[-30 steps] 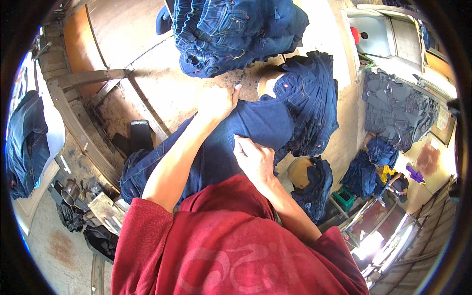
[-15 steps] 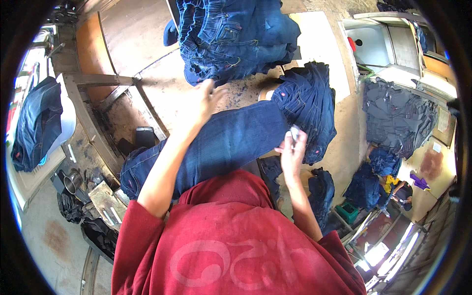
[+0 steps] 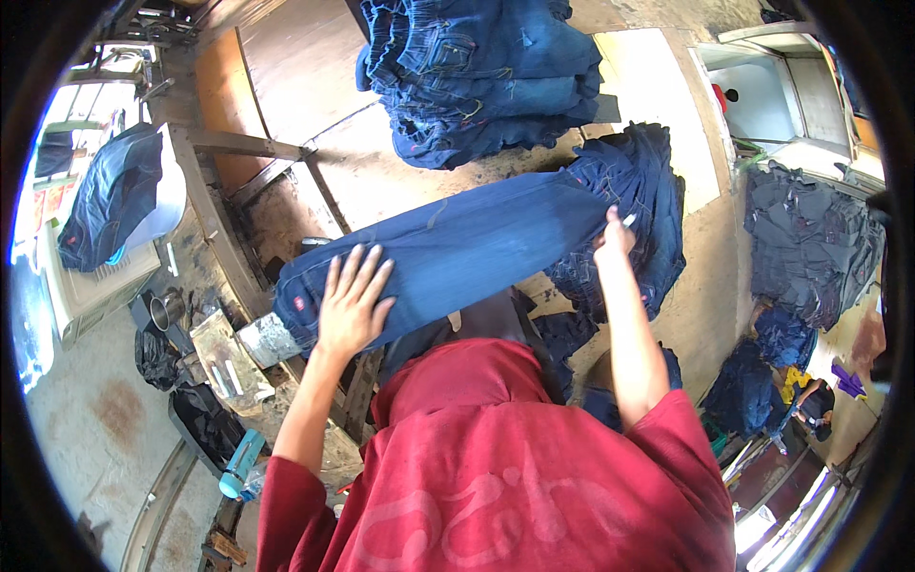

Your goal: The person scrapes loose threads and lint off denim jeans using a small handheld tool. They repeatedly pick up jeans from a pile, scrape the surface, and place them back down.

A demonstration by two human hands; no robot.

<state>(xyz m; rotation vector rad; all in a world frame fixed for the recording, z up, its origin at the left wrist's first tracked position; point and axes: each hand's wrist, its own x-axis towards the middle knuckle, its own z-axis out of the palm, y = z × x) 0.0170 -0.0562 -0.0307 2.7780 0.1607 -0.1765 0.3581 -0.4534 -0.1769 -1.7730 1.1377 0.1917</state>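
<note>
A pair of blue jeans (image 3: 477,234) lies stretched in front of me, one end drawn over a whitish rounded post (image 3: 270,340). On its left part, by a small red tag, my left hand (image 3: 353,305) rests flat with fingers spread. At the right end of the denim, my right hand (image 3: 613,238) is closed; a small white stick-like piece (image 3: 628,220) pokes out of its fingers. That hand also touches the cloth's edge, though whether it grips the cloth I cannot tell. A bunched heap of jeans (image 3: 648,191) lies just beyond it.
A tall pile of folded jeans (image 3: 477,81) stands at the far side. Grey garments (image 3: 805,234) and more denim (image 3: 743,386) lie to the right. On the left are a wooden block (image 3: 229,357) with white sticks, a metal mug (image 3: 167,310) and a turquoise bottle (image 3: 242,462).
My left hand has come down from the air onto the left part of the jeans. The jeans' left end now sits on the post, and my right hand has moved up to their right edge.
</note>
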